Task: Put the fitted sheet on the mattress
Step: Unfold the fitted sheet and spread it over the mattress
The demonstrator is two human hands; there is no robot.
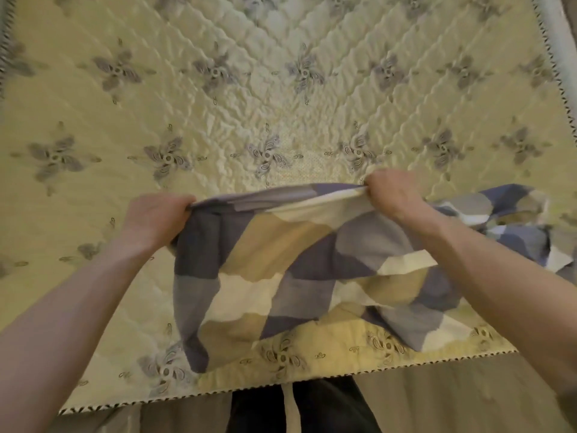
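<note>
The left hand [156, 220] is knuckles-up, its fingers [182, 204] curled tight round a gathered edge of the fitted sheet [281, 260] and pinching the cloth in the fist. From those fingers the edge runs taut across to the right hand [395, 195], whose fingers are likewise folded under and clamped on the same hem. The thumbs are hidden on both sides.

Between the two sets of fingers and below them the sheet hangs in a loose fold of grey, blue, mustard and cream patches, its lower part draped on the near edge of the mattress [249, 89]. Beyond the right fingers, further right, more of it lies bunched on the mattress top.

The quilted, pale yellow mattress with grey floral motifs stretches away past the fingers – uncovered everywhere else. Nearer than the fingers, below the mattress's zigzag-trimmed edge, dark trousers [331, 407] show.
</note>
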